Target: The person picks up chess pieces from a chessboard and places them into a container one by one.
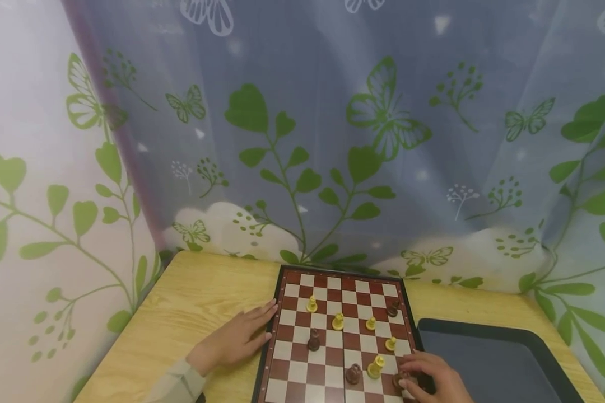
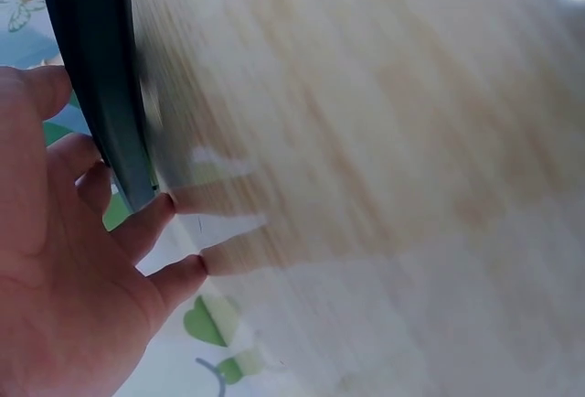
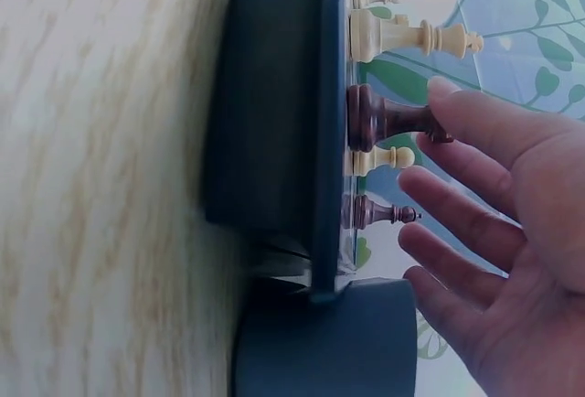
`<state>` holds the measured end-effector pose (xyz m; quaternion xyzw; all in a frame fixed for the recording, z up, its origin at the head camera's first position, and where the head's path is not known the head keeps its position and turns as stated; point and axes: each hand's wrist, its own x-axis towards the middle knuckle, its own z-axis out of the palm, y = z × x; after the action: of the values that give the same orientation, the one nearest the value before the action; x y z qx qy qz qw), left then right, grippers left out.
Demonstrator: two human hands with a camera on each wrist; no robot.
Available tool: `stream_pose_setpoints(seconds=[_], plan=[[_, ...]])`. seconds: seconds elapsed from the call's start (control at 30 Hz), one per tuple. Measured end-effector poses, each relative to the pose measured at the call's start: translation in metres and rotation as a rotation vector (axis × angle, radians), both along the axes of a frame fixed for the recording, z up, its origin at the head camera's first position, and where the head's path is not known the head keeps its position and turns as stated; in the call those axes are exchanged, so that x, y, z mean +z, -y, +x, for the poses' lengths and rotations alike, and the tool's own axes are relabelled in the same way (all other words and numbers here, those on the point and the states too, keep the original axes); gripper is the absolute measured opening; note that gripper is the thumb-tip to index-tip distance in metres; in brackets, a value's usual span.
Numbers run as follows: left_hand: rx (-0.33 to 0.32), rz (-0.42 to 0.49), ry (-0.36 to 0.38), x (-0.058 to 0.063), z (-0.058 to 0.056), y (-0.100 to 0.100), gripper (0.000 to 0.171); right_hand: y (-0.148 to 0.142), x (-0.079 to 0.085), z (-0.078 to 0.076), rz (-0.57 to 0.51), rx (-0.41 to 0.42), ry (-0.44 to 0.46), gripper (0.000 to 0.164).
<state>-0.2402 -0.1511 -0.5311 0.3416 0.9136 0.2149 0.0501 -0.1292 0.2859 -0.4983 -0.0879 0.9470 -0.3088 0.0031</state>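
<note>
A brown-and-white chessboard (image 1: 317, 378) with a dark rim lies on the table. My right hand (image 1: 436, 378) is at its right edge, thumb and index finger pinching the top of a brown chess piece (image 3: 384, 119); its head is partly hidden, so I cannot tell its kind. That piece's base stands at board level. Beside it are a cream king (image 1: 376, 366) and another brown piece (image 1: 353, 374). A cream pawn (image 3: 388, 160) stands just beyond. My left hand (image 1: 234, 340) rests palm down with extended fingers at the board's left edge, fingertips touching the table.
A dark tray (image 1: 494, 364) sits right of the board on the wooden table (image 1: 201, 285). Farther up the board stand several cream pieces (image 1: 338, 321) and brown pieces (image 1: 313, 340). Behind the table hangs a curtain (image 1: 322, 184) with leaves and butterflies.
</note>
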Motion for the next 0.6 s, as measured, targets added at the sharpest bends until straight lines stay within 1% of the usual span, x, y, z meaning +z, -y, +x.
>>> stream_pose_setpoints(seconds=[0.13, 0.23, 0.33, 0.43, 0.6], plan=[[0.004, -0.008, -0.009, -0.0013, 0.0024, 0.0006, 0.062, 0.0018, -0.0034, 0.0043, 0.036, -0.002, -0.099, 0.017], [0.007, -0.024, -0.028, -0.0024, 0.0029, 0.0007, 0.062, 0.0032, -0.0048, 0.0057, 0.032, -0.004, -0.124, 0.017], [0.014, -0.038, -0.039, -0.0028, 0.0041, 0.0015, 0.061, 0.0055, -0.0054, 0.0060, 0.020, -0.009, -0.133, 0.017], [0.014, -0.038, -0.043, -0.0016, 0.0052, 0.0010, 0.061, 0.0071, -0.0053, 0.0059, 0.020, -0.033, -0.133, 0.017], [0.004, -0.029, -0.038, 0.0010, 0.0051, -0.0017, 0.062, 0.0073, -0.0041, 0.0063, 0.015, -0.071, -0.110, 0.018]])
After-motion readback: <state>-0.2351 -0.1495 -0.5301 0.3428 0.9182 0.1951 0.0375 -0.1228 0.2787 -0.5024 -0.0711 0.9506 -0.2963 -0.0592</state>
